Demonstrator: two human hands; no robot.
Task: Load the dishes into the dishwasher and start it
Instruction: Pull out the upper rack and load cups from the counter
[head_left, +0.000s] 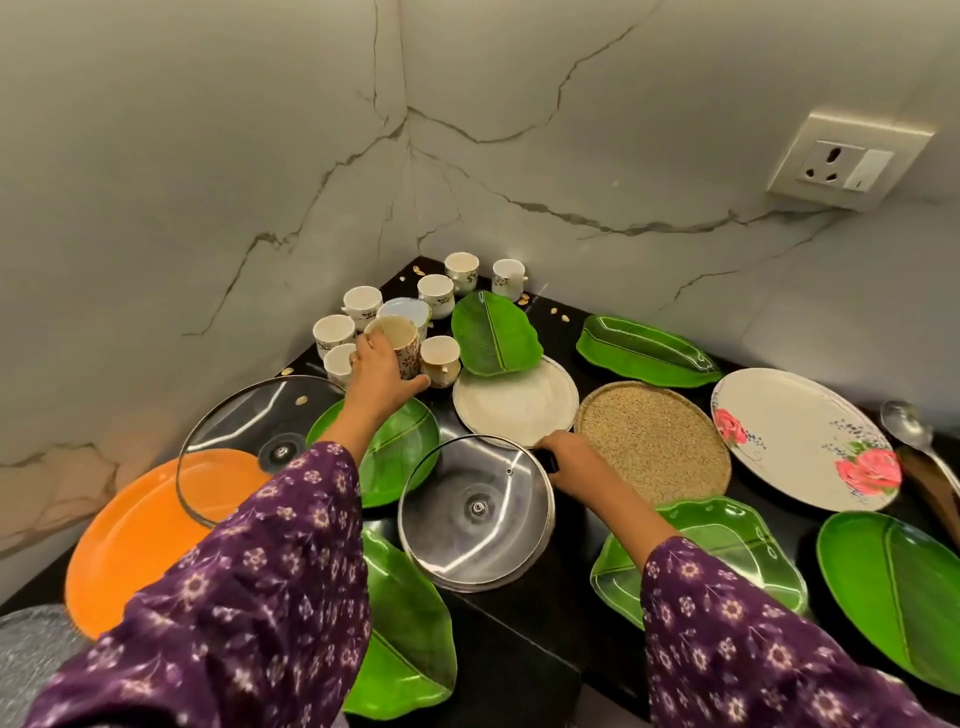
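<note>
We found the left hand (382, 376) with its fingers curled round a tall beige patterned mug (400, 338), which stood among small white cups (436, 293) at the corner of the black surface (519, 649). The right hand (574, 465) had its fingers closed on a black fitting at the rim of a round steel-rimmed glass lid (475, 512). Green leaf-shaped plates (496, 332), an orange round plate (130, 530) and a white rose-patterned plate (800, 436) lay unloaded. No dishwasher was in view. We judged loading barely begun and starting not yet possible.
</note>
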